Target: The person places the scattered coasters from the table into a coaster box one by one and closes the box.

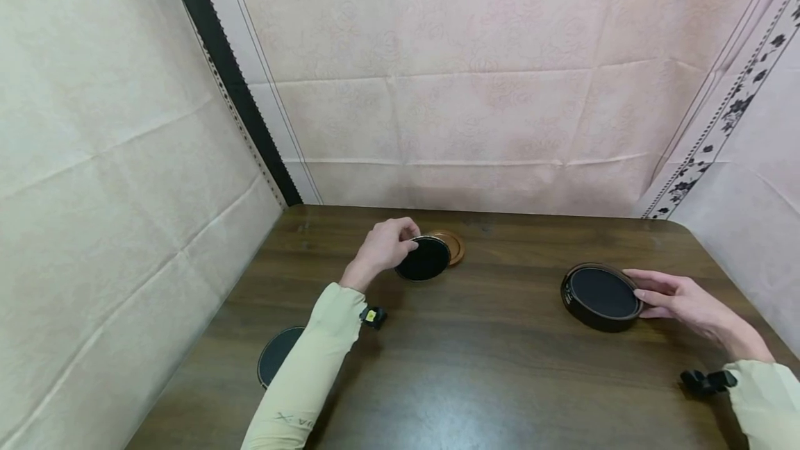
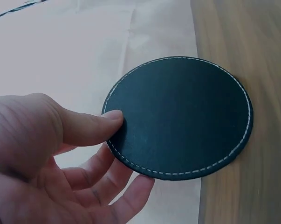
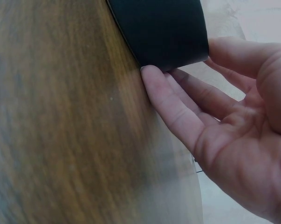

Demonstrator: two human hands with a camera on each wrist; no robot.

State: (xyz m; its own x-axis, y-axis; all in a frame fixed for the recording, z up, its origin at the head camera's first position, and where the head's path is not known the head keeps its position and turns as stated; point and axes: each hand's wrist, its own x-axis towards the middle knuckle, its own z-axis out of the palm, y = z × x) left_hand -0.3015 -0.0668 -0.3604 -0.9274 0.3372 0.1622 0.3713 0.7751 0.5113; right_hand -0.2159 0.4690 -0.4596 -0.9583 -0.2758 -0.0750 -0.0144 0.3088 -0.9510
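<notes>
Coaster [image 2: 182,116] in left hand [image 1: 386,245], black holder [image 1: 600,325], dark disc [image 1: 603,290] inside

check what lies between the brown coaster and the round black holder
Bare tabletop; nothing lies between the brown coaster and black holder in the head view.

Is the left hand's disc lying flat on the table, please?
Not flat: the left hand pinches the black disc, thumb on its face, fingers under its edge. Whether it touches the table, I cannot tell.
</notes>
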